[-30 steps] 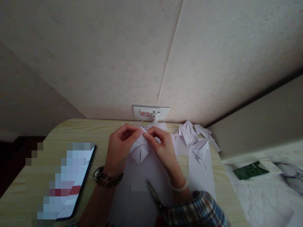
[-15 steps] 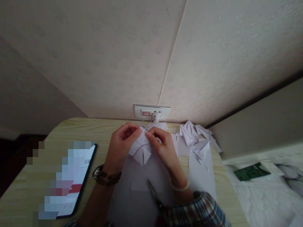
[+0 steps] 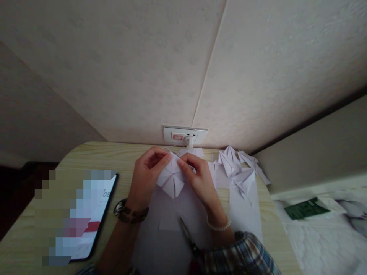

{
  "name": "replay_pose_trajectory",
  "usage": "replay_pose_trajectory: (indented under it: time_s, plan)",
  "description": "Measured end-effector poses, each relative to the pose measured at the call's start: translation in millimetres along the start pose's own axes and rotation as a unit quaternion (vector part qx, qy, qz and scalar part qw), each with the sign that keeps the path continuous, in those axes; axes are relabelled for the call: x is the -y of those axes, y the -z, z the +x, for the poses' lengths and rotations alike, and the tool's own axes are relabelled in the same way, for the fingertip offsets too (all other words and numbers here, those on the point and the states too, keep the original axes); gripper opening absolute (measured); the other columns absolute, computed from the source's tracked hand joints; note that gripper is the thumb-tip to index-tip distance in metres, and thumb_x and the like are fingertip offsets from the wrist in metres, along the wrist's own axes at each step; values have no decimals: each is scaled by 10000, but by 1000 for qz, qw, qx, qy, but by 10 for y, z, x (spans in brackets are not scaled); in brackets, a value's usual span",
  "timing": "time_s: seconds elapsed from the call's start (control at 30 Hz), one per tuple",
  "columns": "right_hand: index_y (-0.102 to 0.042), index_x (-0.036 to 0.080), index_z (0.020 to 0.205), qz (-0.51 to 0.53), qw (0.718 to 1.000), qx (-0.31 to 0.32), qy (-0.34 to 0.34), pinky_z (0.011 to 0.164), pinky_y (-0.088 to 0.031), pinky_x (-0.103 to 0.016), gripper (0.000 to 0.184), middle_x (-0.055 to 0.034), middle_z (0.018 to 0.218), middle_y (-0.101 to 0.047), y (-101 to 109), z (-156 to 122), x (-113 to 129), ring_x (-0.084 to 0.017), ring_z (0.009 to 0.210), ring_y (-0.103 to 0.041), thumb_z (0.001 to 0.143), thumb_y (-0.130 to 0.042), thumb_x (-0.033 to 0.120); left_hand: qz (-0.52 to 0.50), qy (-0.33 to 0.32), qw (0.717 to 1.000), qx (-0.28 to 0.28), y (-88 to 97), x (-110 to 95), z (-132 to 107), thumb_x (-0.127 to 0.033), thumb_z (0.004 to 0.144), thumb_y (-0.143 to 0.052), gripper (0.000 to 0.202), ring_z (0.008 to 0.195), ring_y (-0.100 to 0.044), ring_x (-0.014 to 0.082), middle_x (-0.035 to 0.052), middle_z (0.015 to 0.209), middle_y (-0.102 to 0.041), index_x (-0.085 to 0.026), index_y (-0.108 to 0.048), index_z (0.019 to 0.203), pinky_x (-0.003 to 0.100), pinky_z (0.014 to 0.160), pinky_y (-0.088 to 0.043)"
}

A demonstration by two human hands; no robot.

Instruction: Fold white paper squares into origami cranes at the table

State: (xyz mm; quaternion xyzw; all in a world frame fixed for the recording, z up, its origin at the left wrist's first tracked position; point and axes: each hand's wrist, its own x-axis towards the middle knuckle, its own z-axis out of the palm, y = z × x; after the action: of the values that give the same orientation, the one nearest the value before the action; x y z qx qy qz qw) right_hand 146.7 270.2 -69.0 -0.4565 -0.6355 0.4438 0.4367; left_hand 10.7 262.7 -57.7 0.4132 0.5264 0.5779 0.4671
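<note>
Head view, looking down on a wooden table [image 3: 94,156] set against a pale wall [image 3: 143,76]. A folded paper [image 3: 171,180] is held just above the table's middle, over a white sheet [image 3: 169,236] that lies flat on the wood. The left hand [image 3: 146,173] is closed on the paper's upper left edge and the right hand [image 3: 199,177] on its upper right edge. In each case the paper is pinched between thumb and forefinger, and the two pinches nearly meet at the top fold. The lower point of the paper hangs free between the two palms.

A watch [image 3: 129,212] is worn on the left wrist and a bead bracelet [image 3: 219,225] on the right, and a plaid sleeve [image 3: 241,256] is seen at the bottom edge. Scissors [image 3: 187,236] lie on the sheet beside the right wrist, with the blades pointing away from the person. A phone [image 3: 88,214] lies face up to the left of the left arm, well apart from the paper; its screen is blurred out. Several paper models [image 3: 236,168] are gathered to the right of the right hand, near the table's far corner. A socket [image 3: 185,134] is fixed to the wall just behind the hands. A green card [image 3: 305,208] lies off the table, on a pale surface to the far right.
</note>
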Motion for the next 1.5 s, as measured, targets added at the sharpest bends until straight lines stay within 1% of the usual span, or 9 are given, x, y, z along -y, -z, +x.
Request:
replay_pose_trajectory:
  time_s: [0.2,0.47,0.77,1.03,1.13,1.2,1.27,1.4,1.5]
  plan:
    - [-517,190,630,0,1000,-3,-5,581,-323,-247,266,25,614,-495,3,4,3,-127,618,-457,870,-519,304,-12,10,1000,-8,-6,17,7,-293,645,-774,197,609,-551,120,-36,627,-603,-176,-616,658,225,593,-429]
    - [-531,191,614,-18,1000,10,-11,567,-339,-245,268,30,603,-504,-13,-7,15,-130,613,-467,848,-577,315,-55,23,998,-34,-5,50,11,-262,650,-776,180,605,-544,100,-38,644,-624,-169,-624,676,193,557,-405]
    - [-528,191,615,15,1000,6,-20,544,-324,-242,263,27,605,-486,-6,-15,15,-125,600,-442,843,-575,312,-70,45,996,-22,-31,30,3,-293,620,-805,234,600,-537,93,-37,644,-624,-162,-621,681,189,551,-401]
    - [-522,193,614,42,998,0,-46,542,-332,-248,269,36,588,-464,-2,-3,-2,-119,570,-420,844,-570,325,-77,92,993,4,-32,20,-6,-306,601,-794,311,570,-560,102,-33,695,-640,-181,-583,792,198,510,-407]
    - [-572,196,700,52,998,-16,-31,580,-370,-244,218,21,664,-530,0,-1,3,-130,637,-479,871,-533,325,-95,98,991,-4,-32,3,-17,-266,614,-778,339,532,-537,85,-69,687,-598,-207,-511,814,184,482,-398]
    - [-612,211,847,71,996,-55,-8,625,-406,-243,162,11,760,-579,2,-6,2,-138,700,-517,892,-507,325,-105,94,990,-11,-28,-6,-18,-246,621,-767,351,523,-525,79,-84,697,-574,-222,-479,820,178,474,-392]
    - [-612,236,982,98,991,-90,8,657,-428,-249,183,11,795,-586,4,-15,-5,-140,710,-530,920,-466,328,-105,84,991,-16,-20,-7,-14,-235,639,-748,316,539,-525,83,-81,713,-573,-225,-489,821,179,480,-388]
    - [-631,244,994,117,989,-90,16,691,-444,-260,226,14,776,-601,7,-19,-24,-144,719,-558,912,-425,200,-57,45,997,-14,-5,3,-2,-237,699,-701,122,654,-561,108,-34,746,-625,-188,-624,780,191,569,-411]
    - [-646,233,958,99,992,-68,39,779,-462,-274,283,-4,913,-675,12,-5,-32,-162,872,-609,824,-451,78,-36,37,999,-15,-2,5,0,-265,726,-686,96,769,-599,148,1,805,-687,-175,-697,758,221,687,-442]
